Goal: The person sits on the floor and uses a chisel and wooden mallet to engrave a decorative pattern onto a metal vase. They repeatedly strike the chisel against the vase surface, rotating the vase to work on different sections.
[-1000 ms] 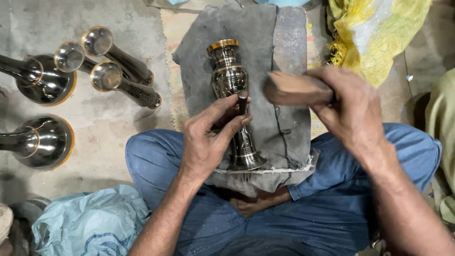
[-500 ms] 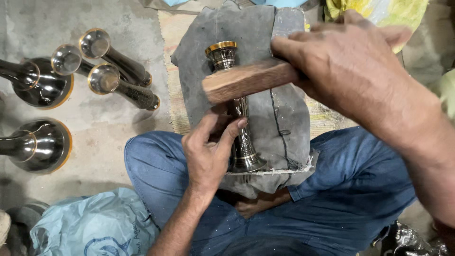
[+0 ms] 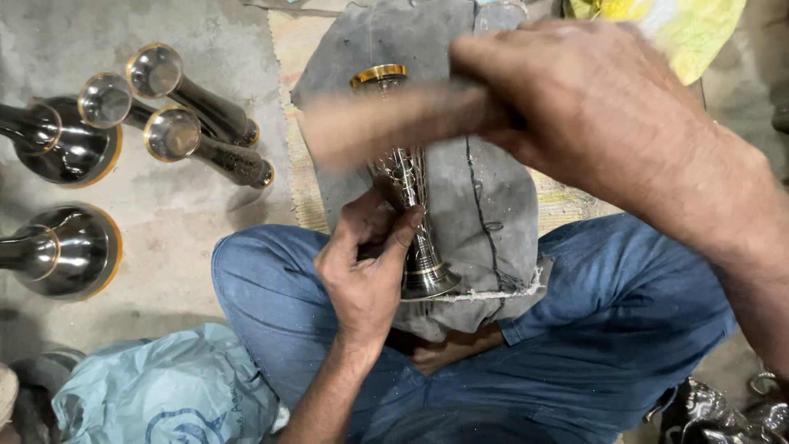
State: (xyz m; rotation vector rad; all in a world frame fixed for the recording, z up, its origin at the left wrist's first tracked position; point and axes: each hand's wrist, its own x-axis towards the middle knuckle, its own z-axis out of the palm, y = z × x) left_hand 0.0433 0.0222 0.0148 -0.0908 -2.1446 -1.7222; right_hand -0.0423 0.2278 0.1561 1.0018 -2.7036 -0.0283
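A shiny metal vase-like piece [image 3: 408, 205] with a gold rim lies lengthwise on a grey cloth-covered block [image 3: 485, 205] above my lap. My left hand [image 3: 368, 267] grips it near its flared base, thumb and fingers wrapped on the stem. My right hand [image 3: 608, 107] is closed around a wooden mallet [image 3: 386, 123], whose blurred head hangs over the upper part of the metal piece. The mallet hides part of the piece's neck.
Several similar metal vases [image 3: 177, 123] lie on the concrete floor at the left, with two larger ones [image 3: 62, 251] nearer the edge. A light blue plastic bag [image 3: 173, 386] sits at the lower left. Yellow cloth [image 3: 674, 29] lies at the upper right.
My right hand has swung the mallet from the right side across and leftward over the metal piece; it now shows motion blur. My left hand keeps its grip on the stem.
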